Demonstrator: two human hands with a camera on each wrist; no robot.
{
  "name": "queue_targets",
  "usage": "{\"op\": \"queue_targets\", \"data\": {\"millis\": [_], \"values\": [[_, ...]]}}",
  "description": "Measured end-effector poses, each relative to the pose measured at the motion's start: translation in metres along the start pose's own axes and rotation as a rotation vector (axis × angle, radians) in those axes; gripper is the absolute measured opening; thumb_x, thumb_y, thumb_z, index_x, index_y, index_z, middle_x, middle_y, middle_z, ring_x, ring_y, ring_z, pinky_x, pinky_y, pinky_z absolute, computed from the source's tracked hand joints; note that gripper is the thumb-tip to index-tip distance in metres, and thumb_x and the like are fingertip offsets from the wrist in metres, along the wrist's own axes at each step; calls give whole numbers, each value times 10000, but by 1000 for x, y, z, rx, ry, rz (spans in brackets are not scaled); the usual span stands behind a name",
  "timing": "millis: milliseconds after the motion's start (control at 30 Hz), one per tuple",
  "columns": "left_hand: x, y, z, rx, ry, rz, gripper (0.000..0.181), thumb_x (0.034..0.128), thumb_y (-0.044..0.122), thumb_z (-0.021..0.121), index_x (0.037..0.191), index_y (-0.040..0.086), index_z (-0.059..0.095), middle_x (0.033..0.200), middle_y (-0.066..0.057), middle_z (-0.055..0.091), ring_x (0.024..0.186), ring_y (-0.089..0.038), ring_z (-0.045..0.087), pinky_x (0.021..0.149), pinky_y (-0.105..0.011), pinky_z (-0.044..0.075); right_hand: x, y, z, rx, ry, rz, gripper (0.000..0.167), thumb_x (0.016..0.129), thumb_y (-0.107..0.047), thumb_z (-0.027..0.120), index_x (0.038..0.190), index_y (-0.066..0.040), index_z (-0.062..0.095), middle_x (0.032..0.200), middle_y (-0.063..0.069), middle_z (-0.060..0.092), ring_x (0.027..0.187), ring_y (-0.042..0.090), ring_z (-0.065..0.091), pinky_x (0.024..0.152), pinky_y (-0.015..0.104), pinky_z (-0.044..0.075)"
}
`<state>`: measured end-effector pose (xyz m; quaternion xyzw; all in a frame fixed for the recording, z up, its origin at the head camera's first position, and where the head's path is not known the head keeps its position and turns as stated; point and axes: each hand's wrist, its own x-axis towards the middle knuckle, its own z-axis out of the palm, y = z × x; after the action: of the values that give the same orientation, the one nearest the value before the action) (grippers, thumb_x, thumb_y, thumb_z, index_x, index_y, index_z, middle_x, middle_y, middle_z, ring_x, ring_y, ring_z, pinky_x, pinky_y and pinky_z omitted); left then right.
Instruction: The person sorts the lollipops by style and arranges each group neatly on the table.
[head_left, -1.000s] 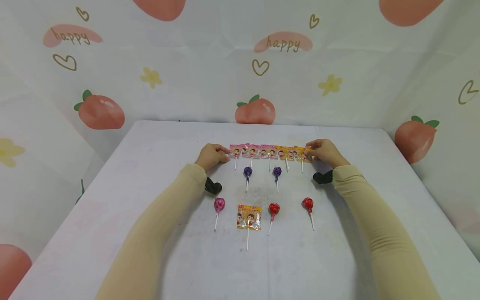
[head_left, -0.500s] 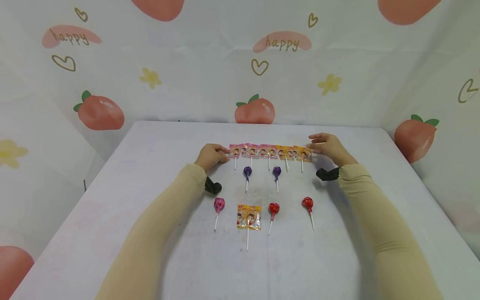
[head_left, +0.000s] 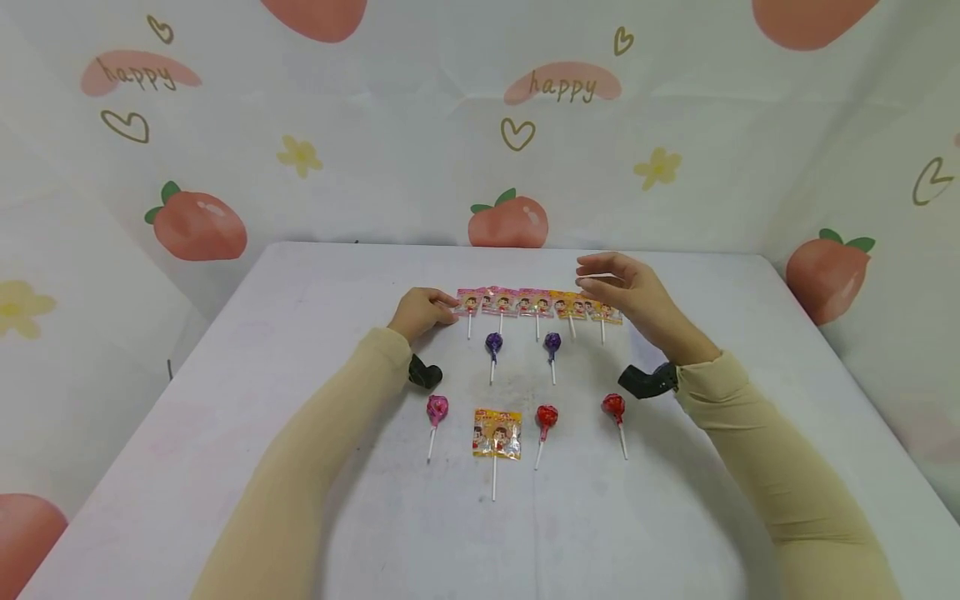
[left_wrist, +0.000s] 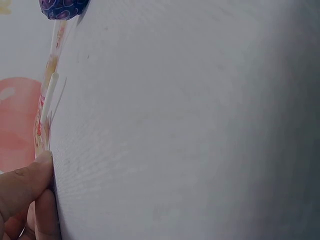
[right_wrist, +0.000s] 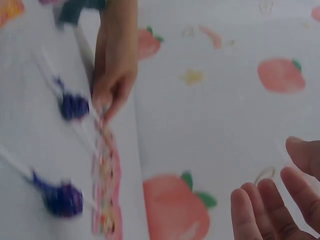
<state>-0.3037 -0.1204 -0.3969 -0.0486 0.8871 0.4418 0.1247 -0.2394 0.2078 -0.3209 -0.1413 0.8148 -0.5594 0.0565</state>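
Pink left-end packet (head_left: 470,301): left hand (head_left: 422,314) has fingers pinching it, so hold it flat; right hand (head_left: 633,296), fingers apart and empty, should clear the yellow right-end packet (head_left: 604,313)

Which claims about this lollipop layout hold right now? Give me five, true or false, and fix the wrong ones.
1. The left hand touches the leftmost pink packet. True.
2. The right hand holds a red lollipop. False: it holds nothing, its fingers apart.
3. Two purple lollipops lie nearer the head camera than the back row of packets. True.
4. Every packet in the back row is orange. False: three are pink, and the two at the right end are orange.
5. In the head view, the front orange packet lies between the pink lollipop and the nearer-to-centre red lollipop. True.
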Motion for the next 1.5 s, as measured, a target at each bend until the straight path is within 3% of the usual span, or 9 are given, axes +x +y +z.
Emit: {"op": "queue_targets", "data": {"millis": [200,333,533,767,1067,1300,1500], "values": [[1,-2,0,6,-3,4,256,839,152,747,1093,140,723,830,-22,581,830,-176,481,771,-287,379,-18,-14,31,61,-72,-80,406,945,-200,636,1304,-41,534,1288,118,568,1145,182,592,917,220,477],[1,-2,0,5,-1,10,256,836,146,747,1090,134,723,823,-20,583,813,-171,487,755,-282,387,-30,-17,53,79,-138,-72,404,931,-181,654,1292,-36,543,1275,108,588,1181,213,570,908,252,492],[-1,0,-1,7,0,29,267,835,130,745,1100,115,717,810,-14,601,772,-156,496,735,-267,395,-44,-9,88,122,-272,-40,449,892,-88,685,1296,26,526,1317,212,551,1256,388,508,965,357,486],[-2,0,0,12,6,28,274,839,132,744,1112,116,716,819,-18,613,780,-157,500,756,-269,394,-51,7,120,62,-438,-21,480,859,-116,731,1278,27,543,1333,183,551,1265,329,513,1057,412,401],[3,-3,1,-3,24,15,280,815,120,767,1092,125,726,834,-21,621,810,-170,500,823,-299,399,-53,12,137,-68,-449,-7,436,839,-148,756,1235,-51,601,1262,60,583,1239,233,530,1077,399,378],[3,-3,2,-13,24,17,265,817,121,767,1079,119,724,838,-29,612,803,-171,495,772,-284,394,-54,11,141,-202,-445,-27,435,821,-133,774,1222,-68,618,1251,67,573,1216,235,520,1073,418,379],[3,-3,1,-12,23,16,270,822,127,762,1089,124,722,859,-35,618,812,-170,498,764,-275,397,-55,10,145,-316,-458,-27,534,760,-139,827,1244,-79,611,1279,95,539,1163,219,502,1042,408,396]]}}
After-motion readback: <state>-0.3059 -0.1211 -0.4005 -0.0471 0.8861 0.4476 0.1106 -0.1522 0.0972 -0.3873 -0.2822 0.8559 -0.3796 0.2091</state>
